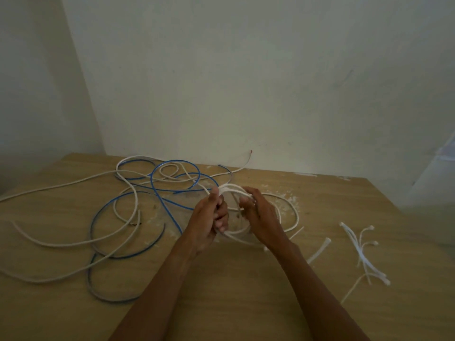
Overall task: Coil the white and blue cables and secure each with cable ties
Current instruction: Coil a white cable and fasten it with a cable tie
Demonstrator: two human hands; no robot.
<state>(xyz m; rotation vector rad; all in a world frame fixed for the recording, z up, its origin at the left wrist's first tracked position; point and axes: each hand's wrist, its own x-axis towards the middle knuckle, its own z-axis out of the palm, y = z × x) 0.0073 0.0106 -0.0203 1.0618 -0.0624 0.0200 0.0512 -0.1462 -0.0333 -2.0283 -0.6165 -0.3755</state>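
Observation:
A white cable point(73, 242) sprawls in loose loops over the left half of the wooden table point(246, 279), tangled with a blue cable point(157, 193). At the table's middle, a few turns of the white cable form a small coil point(293, 210). My left hand point(211, 217) is shut on the coil's left side, fingers wrapped round the strands. My right hand point(258, 217) rests on the coil's right side with fingers curled over the strands. White cable ties point(364, 252) lie in a loose bunch on the right, and one single tie point(320, 252) lies beside my right forearm.
A pale wall rises right behind the table's far edge. White crumbs or dust point(290, 200) are scattered around the coil. The table's left edge lies near the cable loops; one white strand runs off it.

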